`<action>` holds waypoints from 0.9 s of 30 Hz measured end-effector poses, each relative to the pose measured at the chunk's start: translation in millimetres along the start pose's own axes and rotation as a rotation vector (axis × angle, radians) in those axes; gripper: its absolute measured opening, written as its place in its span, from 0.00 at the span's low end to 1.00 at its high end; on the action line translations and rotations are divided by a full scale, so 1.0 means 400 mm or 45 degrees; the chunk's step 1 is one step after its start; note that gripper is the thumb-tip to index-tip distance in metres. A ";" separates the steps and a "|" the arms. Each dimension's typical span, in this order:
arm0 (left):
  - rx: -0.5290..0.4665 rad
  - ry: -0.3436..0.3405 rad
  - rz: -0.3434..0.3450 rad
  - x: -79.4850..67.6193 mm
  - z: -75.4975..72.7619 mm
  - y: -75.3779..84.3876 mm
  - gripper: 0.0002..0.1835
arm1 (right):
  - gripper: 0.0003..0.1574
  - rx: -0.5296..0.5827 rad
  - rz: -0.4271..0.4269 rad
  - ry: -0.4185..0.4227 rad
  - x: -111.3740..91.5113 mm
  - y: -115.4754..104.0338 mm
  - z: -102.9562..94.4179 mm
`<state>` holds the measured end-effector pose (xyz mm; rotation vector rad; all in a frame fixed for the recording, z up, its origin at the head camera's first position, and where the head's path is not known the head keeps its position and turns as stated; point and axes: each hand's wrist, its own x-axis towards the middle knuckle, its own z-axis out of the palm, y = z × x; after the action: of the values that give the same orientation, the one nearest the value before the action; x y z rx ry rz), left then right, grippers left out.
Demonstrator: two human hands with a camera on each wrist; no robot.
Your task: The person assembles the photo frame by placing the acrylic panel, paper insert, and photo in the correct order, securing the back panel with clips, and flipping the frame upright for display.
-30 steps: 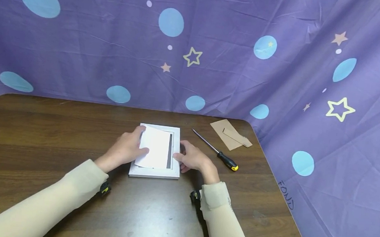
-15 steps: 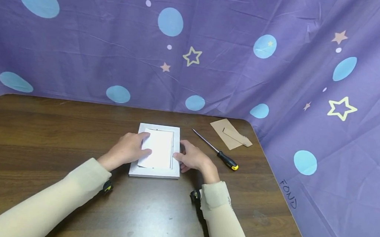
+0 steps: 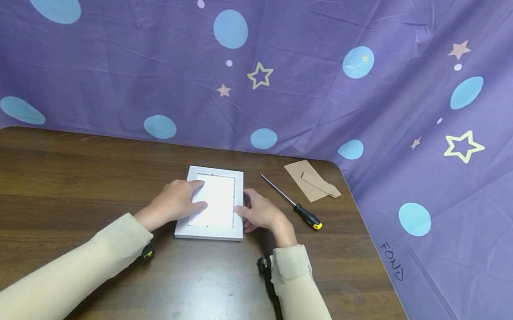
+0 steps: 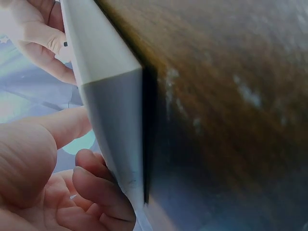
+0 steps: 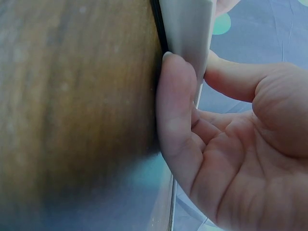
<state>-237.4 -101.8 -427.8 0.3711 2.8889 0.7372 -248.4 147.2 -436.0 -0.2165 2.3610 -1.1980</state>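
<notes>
A white rectangular picture frame with broad flat rails (image 3: pixel 212 233) is seen lying flat near the middle of a dark brown wood-grain table (image 3: pixel 55 189), its long axis run from the person toward a purple curtain printed with stars and blue ovals (image 3: pixel 303 23). Its recessed opening is turned upward, and 1 short end is pointed at the person, the other at the curtain. The opening is filled by a bright white rectangular sheet (image 3: pixel 221 202), set lengthwise with the frame; small dark marks are shown at its far and near edges. The frame's right side is grasped by the right hand (image 3: pixel 262 212), thumb on the rail, fingers curled against the side. The sheet's left part is touched by the thumb and forefinger of the left hand (image 3: pixel 173 201); whether anything is clasped by that hand cannot be told. To the right, a black-and-yellow-handled screwdriver with a long metal shaft (image 3: pixel 298 208) is laid slantwise, its tip aimed far left; beyond it, 2 overlapping tan pieces of card (image 3: pixel 299 176) are placed near the table's corner.
</notes>
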 end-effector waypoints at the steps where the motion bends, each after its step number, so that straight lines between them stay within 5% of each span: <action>1: -0.002 0.002 0.000 0.000 0.001 0.000 0.36 | 0.43 -0.002 0.001 0.001 0.000 0.000 0.000; 19: -0.029 0.017 0.035 0.002 0.007 -0.012 0.36 | 0.42 -0.008 0.006 0.002 0.002 0.001 -0.001; 27: -0.149 0.024 0.068 -0.002 -0.004 -0.040 0.36 | 0.42 -0.013 0.011 0.005 0.001 0.000 0.000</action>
<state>-240.2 -116.4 -434.1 0.4305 2.8464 0.9178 -248.6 147.1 -436.2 -0.2067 2.3695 -1.1839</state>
